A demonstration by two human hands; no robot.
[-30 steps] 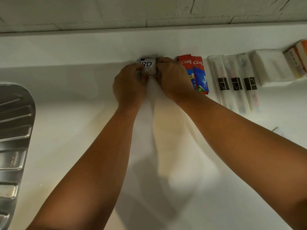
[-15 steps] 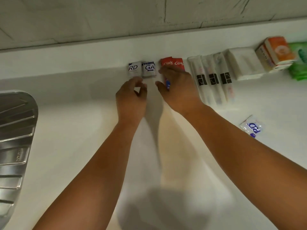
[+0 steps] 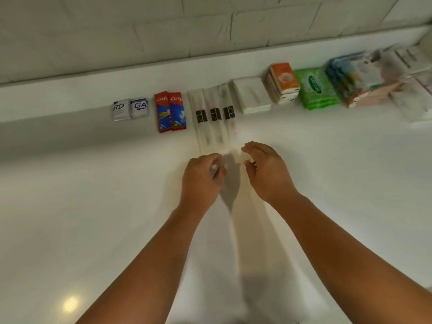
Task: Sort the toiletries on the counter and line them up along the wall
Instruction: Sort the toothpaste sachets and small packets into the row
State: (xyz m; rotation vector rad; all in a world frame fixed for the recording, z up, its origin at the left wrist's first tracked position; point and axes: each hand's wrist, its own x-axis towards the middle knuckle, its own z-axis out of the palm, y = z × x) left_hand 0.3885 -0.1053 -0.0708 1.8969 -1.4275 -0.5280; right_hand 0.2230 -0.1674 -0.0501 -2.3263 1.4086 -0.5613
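Both hands are over the white counter (image 3: 81, 206), near each other but apart, with the fingers curled loosely. The left hand (image 3: 203, 177) has its fingers bent inward and something small and pale shows at the fingertips, but it is too blurred to say if the hand pinches it. The right hand (image 3: 265, 168) is half spread, thumb and fingers bent, and it holds nothing that I can see. The fingertips of both hands are just beside the near ends of three long toothbrush packets (image 3: 214, 118), which lie side by side and point toward the wall (image 3: 140, 31).

The toiletries lie in a row along the raised ledge at the foot of the wall. At the left end are two small grey sachets (image 3: 130, 109), touching each other. Next to them, a little apart, are two red toothpaste packets (image 3: 170, 111), also touching. After the toothbrush packets comes a white folded packet (image 3: 252, 95), then a stack of orange tissue packs (image 3: 282, 81), then green wipes packs (image 3: 316, 88). Further right there are blue and pale packets (image 3: 357, 76), but they are blurred and I cannot tell what they are. A round spot of light reflects on the counter at the lower left.
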